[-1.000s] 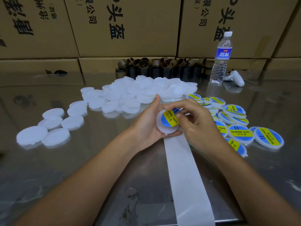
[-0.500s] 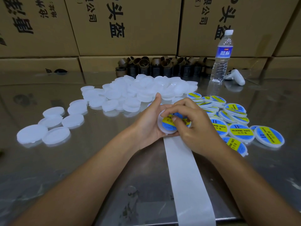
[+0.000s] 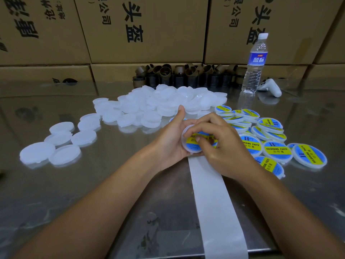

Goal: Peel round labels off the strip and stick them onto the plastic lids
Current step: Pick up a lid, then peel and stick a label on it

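Note:
My left hand [image 3: 170,141] grips a white plastic lid [image 3: 186,145] from the left and below, thumb raised beside it. A round blue and yellow label [image 3: 193,143] lies on the lid's face. My right hand [image 3: 221,146] covers the lid's right half, its fingertips pressing on the label. The white backing strip [image 3: 212,199] runs from under my hands to the table's near edge, bare of labels where it shows. A heap of plain white lids [image 3: 158,105] lies behind my hands. Labelled lids [image 3: 276,150] are spread to the right.
Several loose plain lids [image 3: 61,143] lie at the left on the shiny metal table [image 3: 93,193]. A water bottle [image 3: 255,62], a white controller [image 3: 270,88] and dark cardboard cores [image 3: 186,75] stand at the back. Cardboard boxes [image 3: 145,28] wall off the rear.
My right hand's fingers have slid across the label and now cover more of the lid. The lid has tipped a little flatter in my left hand.

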`<action>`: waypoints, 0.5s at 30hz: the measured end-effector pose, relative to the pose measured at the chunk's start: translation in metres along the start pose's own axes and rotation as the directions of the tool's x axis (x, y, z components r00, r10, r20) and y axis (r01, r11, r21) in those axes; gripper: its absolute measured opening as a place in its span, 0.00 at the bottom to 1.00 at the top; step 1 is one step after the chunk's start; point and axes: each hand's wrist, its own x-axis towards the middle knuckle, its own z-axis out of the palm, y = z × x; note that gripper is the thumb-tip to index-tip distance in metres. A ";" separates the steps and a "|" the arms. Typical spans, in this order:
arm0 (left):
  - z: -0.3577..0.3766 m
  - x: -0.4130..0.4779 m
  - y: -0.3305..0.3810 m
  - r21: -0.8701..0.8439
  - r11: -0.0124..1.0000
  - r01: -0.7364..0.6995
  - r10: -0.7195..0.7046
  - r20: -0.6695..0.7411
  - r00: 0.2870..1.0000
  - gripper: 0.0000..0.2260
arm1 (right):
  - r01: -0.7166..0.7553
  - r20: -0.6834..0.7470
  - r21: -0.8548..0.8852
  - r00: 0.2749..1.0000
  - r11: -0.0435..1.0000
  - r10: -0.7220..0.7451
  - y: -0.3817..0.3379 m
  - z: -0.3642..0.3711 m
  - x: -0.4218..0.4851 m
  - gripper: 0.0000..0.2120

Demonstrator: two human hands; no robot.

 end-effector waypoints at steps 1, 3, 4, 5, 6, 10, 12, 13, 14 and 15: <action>0.000 0.000 0.000 -0.002 1.000 0.000 0.000 -0.005 1.000 0.35 | -0.004 0.001 -0.001 1.000 1.000 0.004 0.000 0.000 0.000 0.15; 0.001 0.000 0.000 -0.011 1.000 -0.003 0.003 -0.008 1.000 0.35 | -0.010 0.003 -0.005 1.000 1.000 0.010 0.000 0.000 0.000 0.15; 0.001 -0.001 0.000 -0.017 1.000 -0.005 0.005 -0.005 1.000 0.35 | -0.011 0.006 -0.008 1.000 1.000 0.012 -0.001 -0.001 0.000 0.15; 0.001 -0.001 0.000 -0.023 1.000 -0.007 0.007 -0.003 1.000 0.35 | -0.011 0.009 -0.012 1.000 1.000 0.011 -0.001 -0.001 0.000 0.15; 0.002 -0.001 0.001 -0.027 1.000 -0.009 0.009 -0.004 1.000 0.35 | -0.011 0.011 -0.016 1.000 1.000 0.011 -0.001 -0.001 0.000 0.15; 0.002 -0.002 0.001 -0.042 0.999 -0.012 0.012 -0.007 1.000 0.35 | -0.008 0.011 -0.026 1.000 1.000 0.008 0.000 -0.001 0.000 0.16; 0.003 -0.002 0.001 -0.045 0.999 -0.013 0.013 -0.002 1.000 0.35 | 0.000 0.006 -0.038 1.000 0.999 0.001 0.000 -0.001 0.000 0.16; 0.003 -0.002 0.001 -0.050 0.999 -0.014 0.014 -0.001 1.000 0.35 | 0.002 0.003 -0.040 1.000 0.999 -0.002 0.001 -0.001 0.000 0.16; 0.003 -0.002 0.001 -0.058 0.998 -0.014 0.014 -0.001 1.000 0.35 | 0.002 -0.001 -0.034 1.000 0.999 -0.002 0.001 0.000 0.000 0.16; 0.003 -0.003 0.001 -0.069 0.998 -0.012 0.012 0.000 1.000 0.34 | 0.001 -0.007 -0.025 1.000 1.000 -0.001 0.002 0.000 0.000 0.16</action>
